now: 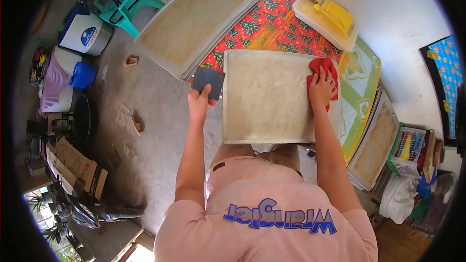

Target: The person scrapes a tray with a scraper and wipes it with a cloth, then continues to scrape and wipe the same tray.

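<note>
A flat metal tray point(269, 97) lies in front of my body, its near edge over my lap. On its right side my right hand point(323, 86) presses a red cloth point(331, 68), fingers bent over the fabric. Off the tray's left edge, my left hand point(201, 99) grips a dark square scraper point(208, 81), thumb on its face. The scraper is close beside the tray's left rim. Brownish smudges mark the tray's surface.
Stacked trays point(194, 24) stand at the upper left of the red patterned tablecloth point(272, 24). A white tub point(318, 19) with a yellow tool point(335, 15) sits at the back right. More trays point(374, 140) lean at the right, beside a green-and-white basket point(407, 150).
</note>
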`<state>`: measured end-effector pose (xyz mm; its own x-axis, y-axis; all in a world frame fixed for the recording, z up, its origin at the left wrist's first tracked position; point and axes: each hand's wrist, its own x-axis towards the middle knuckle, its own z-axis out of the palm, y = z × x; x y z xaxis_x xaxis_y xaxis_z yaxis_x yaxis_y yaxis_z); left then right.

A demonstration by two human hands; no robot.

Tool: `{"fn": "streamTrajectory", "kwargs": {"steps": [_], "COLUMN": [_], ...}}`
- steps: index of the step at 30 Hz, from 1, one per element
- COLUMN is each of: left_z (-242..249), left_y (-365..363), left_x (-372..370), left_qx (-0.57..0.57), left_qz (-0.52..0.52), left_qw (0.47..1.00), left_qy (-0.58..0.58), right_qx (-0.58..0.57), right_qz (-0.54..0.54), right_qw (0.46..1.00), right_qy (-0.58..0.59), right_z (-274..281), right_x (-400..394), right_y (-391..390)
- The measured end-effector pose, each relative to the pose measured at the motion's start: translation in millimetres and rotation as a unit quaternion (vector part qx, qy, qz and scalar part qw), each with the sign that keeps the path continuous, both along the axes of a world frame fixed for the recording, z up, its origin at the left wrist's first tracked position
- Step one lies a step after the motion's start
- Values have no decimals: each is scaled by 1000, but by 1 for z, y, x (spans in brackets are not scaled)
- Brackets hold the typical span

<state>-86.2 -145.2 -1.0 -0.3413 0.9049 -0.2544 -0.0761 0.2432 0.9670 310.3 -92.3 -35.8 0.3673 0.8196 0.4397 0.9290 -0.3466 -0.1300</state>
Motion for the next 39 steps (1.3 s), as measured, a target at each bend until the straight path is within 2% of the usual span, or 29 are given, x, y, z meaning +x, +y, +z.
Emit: {"fn": "streamTrajectory", "kwargs": {"steps": [7,14,21,24,28,30,33,39], "left_z": [2,11,15,19,20,21,15,9], "left_y": [-82,-119,-122,-122,-122,-121,-121,-109], "left_x": [-3,-16,-22,-25,-25,-24,-31,-33], "left_qx": [-46,-60,-63,-77,-80,-79,-86,-69], "left_qz": [-33,-67,-67,-97,-91,-80,-113,-88], "left_qw": [998,994,993,989,989,990,985,987], "left_qy": [19,61,75,85,80,80,96,116], "right_qx": [-3,1,7,7,-23,-2,5,7], "right_qz": [1,2,5,5,-1,4,5,9], "right_qw": [1000,1000,1000,1000,999,1000,1000,1000], "right_qy": [5,7,7,8,35,21,16,22], "right_z": [-2,-5,-7,-6,-2,-4,-6,-7], "right_x": [0,3,5,4,3,3,4,5], "right_y": [-1,0,-1,-1,-2,-2,-2,-1]}}
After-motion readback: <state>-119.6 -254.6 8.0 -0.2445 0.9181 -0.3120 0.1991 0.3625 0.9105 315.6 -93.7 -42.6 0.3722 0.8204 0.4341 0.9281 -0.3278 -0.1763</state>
